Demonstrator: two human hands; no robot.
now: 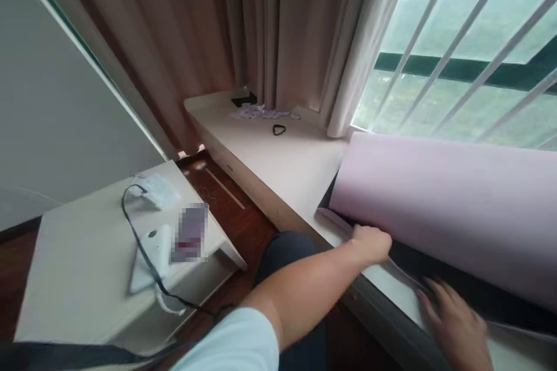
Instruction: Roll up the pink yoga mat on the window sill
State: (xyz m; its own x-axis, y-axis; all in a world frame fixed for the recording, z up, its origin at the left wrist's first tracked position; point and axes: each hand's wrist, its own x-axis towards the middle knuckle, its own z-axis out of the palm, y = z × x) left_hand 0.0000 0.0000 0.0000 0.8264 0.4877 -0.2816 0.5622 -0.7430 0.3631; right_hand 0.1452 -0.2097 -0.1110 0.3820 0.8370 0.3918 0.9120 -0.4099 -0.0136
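Pale pink covered the upper face of the large mat (444, 197) you were handling, and its other side showed near-black along the front. It lay on the white window ledge (278, 168), bent over on itself in a broad curve, with the raised part beside the window (461, 52) and its bars. Your left hand (372, 244) was closed in a fist on the mat's front edge, close to the end corner, the fingers curled tight around the thin border. Your right hand (461, 324) was farther along that same edge, thumb to the near side and fingers over the dark face; it was blurred, so I could not fairly tell how firmly, if at all, it pinched the border. Your left arm reached across above your dark-trousered knee (285, 249), its pale sleeve (243, 339) at the bottom of the view.

Farther along the ledge lay a small black loop (278, 126), and behind it some crumpled pale lilac cloth (256, 112) near the foot of the long curtains (300, 35). On your left stood a low white table (82, 261), well apart from the mat. It bore a pale crumpled packet (162, 191), a white object with a rounded bar (163, 249) and a rectangular item (190, 233) (pixelated past reading). A black cable (152, 270) ran across the table and over its near edge.
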